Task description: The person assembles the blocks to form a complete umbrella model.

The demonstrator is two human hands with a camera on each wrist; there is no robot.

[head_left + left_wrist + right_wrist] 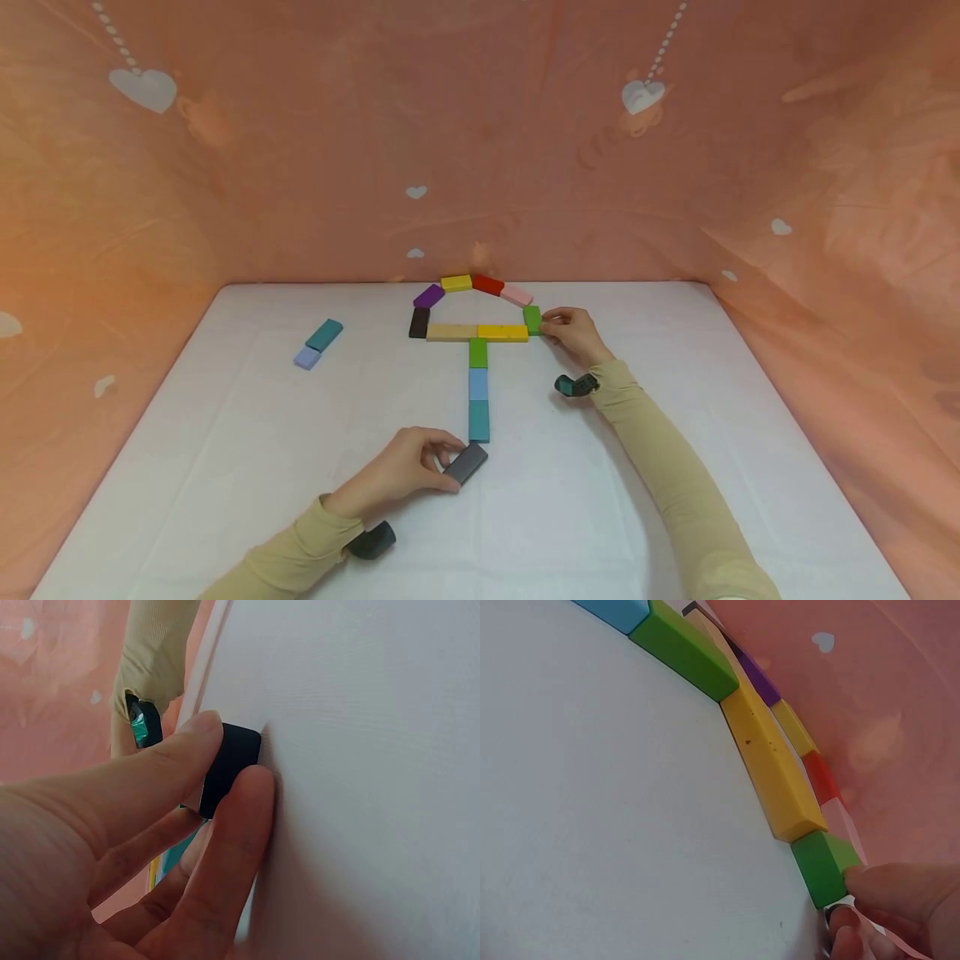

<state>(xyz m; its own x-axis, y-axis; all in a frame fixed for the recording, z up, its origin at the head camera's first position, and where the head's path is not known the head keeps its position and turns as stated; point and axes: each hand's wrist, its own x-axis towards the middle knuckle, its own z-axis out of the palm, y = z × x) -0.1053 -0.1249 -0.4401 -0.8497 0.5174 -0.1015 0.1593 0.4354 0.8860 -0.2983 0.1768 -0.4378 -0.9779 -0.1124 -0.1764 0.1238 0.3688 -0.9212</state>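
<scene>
In the head view my left hand (pixel 408 461) pinches a dark grey block (pixel 467 464) between thumb and fingers. The block lies slanted just below a teal block (pixel 478 422), the lowest of a straight column. Above the teal one come a light blue block (pixel 477 384) and a green block (pixel 477 352). My right hand (pixel 576 335) is at the second green block (pixel 532 320), at the right end of a ring of blocks; its thumb and curled fingers hold that block's outer side. The left wrist view shows the grey block (pixel 234 761) between the fingertips.
A tan block (pixel 452 332) and a yellow-orange block (pixel 502 333) form the ring's base. Black, purple (pixel 429 296), yellow, red (pixel 488 285) and pink blocks curve behind. Another teal block (pixel 324 335) and a pale blue block (pixel 307 358) lie at left on the white tabletop (pixel 225 467).
</scene>
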